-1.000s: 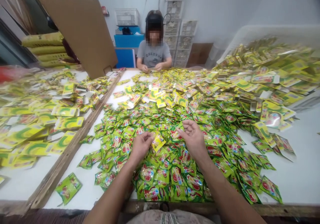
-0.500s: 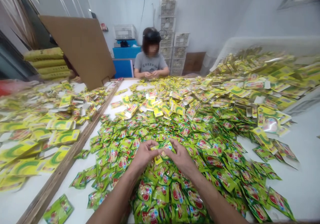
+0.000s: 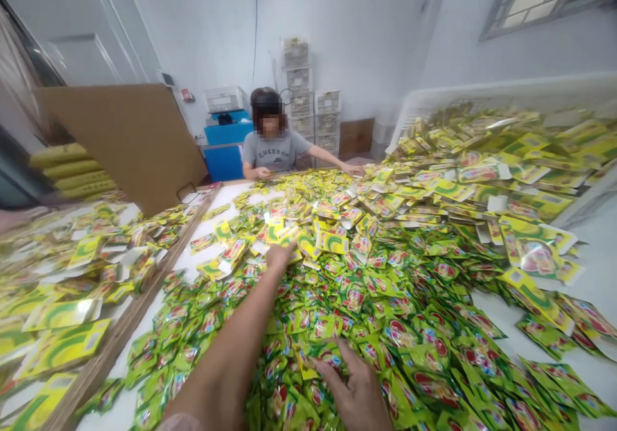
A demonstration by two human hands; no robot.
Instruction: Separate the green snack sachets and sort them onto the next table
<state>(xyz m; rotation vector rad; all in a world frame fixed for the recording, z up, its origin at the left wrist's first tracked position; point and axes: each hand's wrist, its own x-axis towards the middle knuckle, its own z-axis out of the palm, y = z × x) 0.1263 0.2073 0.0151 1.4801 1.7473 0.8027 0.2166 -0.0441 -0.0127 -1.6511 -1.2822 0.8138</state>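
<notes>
My left hand (image 3: pixel 281 255) is stretched forward over the edge of a pile of yellow printed boxes (image 3: pixel 332 242). Its fingertips are at one of the boxes, blurred and partly hidden, so its grip does not show clearly. Lower down, my right hand (image 3: pixel 351 376) has its thumb and forefinger curved around a small glossy green packet (image 3: pixel 330 354) with a red print. A yellow strip (image 3: pixel 307 367) shows beside the thumb. Around and beneath both arms spreads a thick heap of similar green packets (image 3: pixel 400 331).
A wooden strip (image 3: pixel 144 290) divides the white table, with more yellow boxes (image 3: pixel 62 341) left of it. A tipped white crate (image 3: pixel 409 110) spills boxes at the right. A cardboard sheet (image 3: pixel 125 142) stands at the back left. Across the table sits a co-worker (image 3: pixel 272 151), one arm outstretched.
My hands have parted: the left has reached forward to the yellow boxes, while the right stays low over the packets. The view has tilted up. The co-worker's arm has extended toward the boxes.
</notes>
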